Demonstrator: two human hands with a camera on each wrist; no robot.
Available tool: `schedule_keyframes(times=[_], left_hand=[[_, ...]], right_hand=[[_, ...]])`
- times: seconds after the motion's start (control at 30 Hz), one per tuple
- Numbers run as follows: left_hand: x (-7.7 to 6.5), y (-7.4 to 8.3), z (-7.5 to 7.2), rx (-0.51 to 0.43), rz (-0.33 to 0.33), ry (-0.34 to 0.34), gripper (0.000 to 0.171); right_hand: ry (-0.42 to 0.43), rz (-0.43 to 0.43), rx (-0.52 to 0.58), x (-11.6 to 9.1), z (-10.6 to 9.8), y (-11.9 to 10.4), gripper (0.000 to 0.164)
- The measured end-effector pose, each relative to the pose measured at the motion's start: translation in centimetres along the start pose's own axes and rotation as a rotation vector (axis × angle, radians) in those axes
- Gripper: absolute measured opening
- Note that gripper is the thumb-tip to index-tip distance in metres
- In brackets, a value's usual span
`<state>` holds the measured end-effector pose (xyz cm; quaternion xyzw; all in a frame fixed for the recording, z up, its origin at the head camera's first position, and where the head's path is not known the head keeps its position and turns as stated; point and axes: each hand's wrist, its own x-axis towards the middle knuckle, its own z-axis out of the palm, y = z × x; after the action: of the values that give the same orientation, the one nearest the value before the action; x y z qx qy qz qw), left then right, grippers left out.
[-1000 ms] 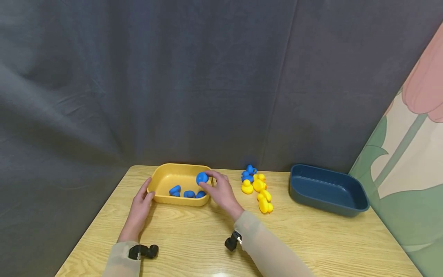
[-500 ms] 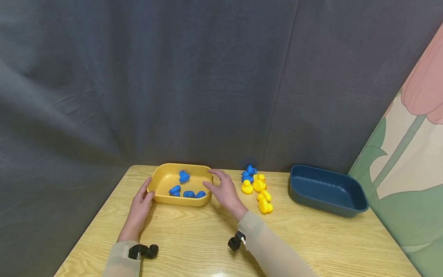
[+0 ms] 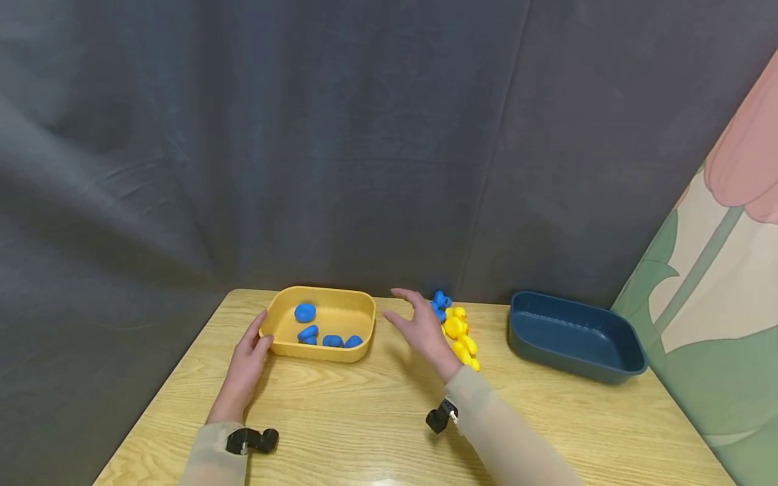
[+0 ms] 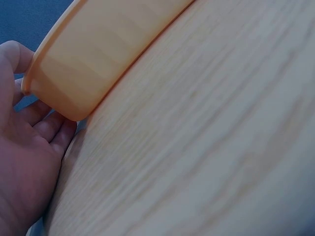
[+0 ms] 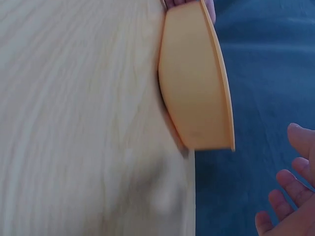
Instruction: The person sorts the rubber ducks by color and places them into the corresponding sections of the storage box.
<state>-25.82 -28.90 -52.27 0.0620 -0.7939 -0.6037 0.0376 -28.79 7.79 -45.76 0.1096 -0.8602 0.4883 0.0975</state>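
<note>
My left hand (image 3: 246,354) holds the left end of a yellow plastic tray (image 3: 322,356), thumb toward its front and fingers along the end wall. In the left wrist view, bent fingers (image 4: 49,127) lie against the outer wall of the tray (image 4: 93,59). Several blue rubber ducks lie in it, one blue duck (image 3: 305,312) apart toward the back left, the others along the front wall. My right hand (image 3: 428,334) hovers right of the tray, fingers and thumb spread, holding nothing. It partly hides a cluster of yellow rubber ducks (image 3: 454,327) and blue rubber ducks (image 3: 442,300).
A dark blue tray (image 3: 574,361) stands farther right on the wooden table (image 3: 340,418). Behind the table hangs a dark grey curtain (image 3: 365,148). At the right is a flower-patterned cloth (image 3: 723,283).
My right hand has let go of a blue duck, which dropped into the yellow tray and rolled left. That hand then moved right toward the duck cluster. My left hand has stayed put.
</note>
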Motion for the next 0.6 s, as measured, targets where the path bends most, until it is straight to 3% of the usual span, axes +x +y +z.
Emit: schedule_keyframes(times=[0.2,0.6], left_hand=[[0.0,0.1,0.0,-0.006,0.013,-0.001,0.070],[-0.1,0.1,0.1,0.011,0.013,-0.001,0.069]], right_hand=[[0.022,-0.007,-0.024,0.6,-2.6,1.4,0.056],[0.043,0.102,-0.131,1.8,-7.1,4.0,0.058]])
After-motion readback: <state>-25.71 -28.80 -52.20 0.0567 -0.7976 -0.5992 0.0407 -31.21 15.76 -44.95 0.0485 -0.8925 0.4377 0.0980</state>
